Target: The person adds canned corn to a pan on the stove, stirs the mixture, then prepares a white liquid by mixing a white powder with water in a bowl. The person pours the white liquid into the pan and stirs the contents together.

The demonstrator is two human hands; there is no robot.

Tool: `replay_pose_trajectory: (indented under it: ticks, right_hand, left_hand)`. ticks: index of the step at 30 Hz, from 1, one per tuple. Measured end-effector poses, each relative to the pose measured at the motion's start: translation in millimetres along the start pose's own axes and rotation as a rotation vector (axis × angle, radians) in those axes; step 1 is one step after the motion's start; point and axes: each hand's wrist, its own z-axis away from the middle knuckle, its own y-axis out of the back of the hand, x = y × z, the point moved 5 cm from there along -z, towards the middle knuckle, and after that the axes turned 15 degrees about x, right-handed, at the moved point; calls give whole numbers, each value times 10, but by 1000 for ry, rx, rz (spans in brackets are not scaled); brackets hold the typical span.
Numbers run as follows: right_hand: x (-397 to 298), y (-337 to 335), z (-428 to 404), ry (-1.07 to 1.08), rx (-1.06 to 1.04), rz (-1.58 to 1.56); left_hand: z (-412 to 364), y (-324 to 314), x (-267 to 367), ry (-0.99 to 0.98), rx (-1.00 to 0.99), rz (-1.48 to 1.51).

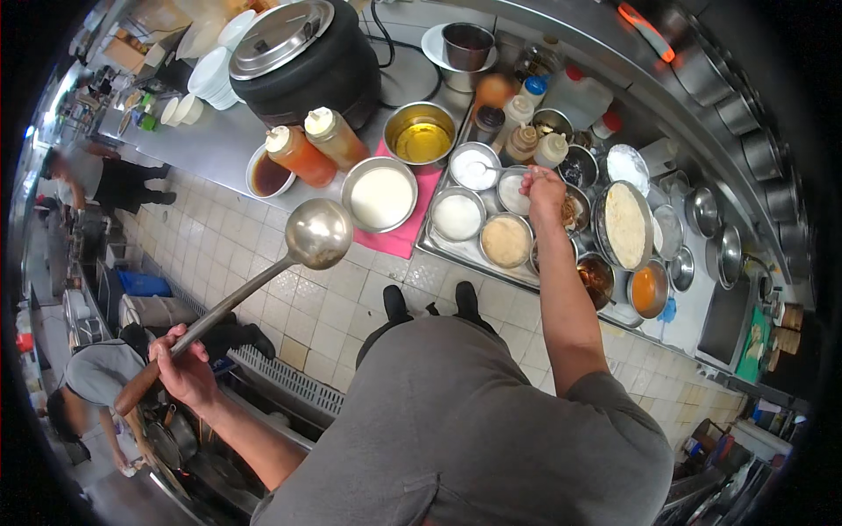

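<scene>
My left hand [186,368] grips the wooden end of a long-handled steel ladle [320,233]. The ladle's round bowl hangs over the floor, just left of a steel bowl of cream-coloured liquid [381,197]. In my right hand [544,191] is a thin spoon [503,169], its tip at a steel bowl of white powder [472,164]. Below that hand sits another bowl of white contents [514,192], partly hidden. Nearby stand a bowl of white granules [456,217] and a bowl of tan powder [506,241]. My right forearm covers parts of other bowls.
Yellow oil fills a steel bowl [421,137] on a pink cloth [395,244]. Squeeze bottles [301,158] and a black soup kettle [299,66] stand on the left counter. Behind my left arm a person [108,375] bends over pans. Another person [99,177] stands farther off.
</scene>
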Motion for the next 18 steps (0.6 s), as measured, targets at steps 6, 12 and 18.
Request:
replay_pose_trajectory:
  ticks: [6,12,18]
  right_hand:
    - [-36,198,4,-160,35,-119]
    - [-356,276,328,-162,-67,-228]
    - [-916,98,1225,177,-181,-159]
  left_hand:
    - [18,-286,-126,43,-1,38]
    - [210,-1010,-462,156,46,25]
    - [442,-1887,-585,157,-133,20]
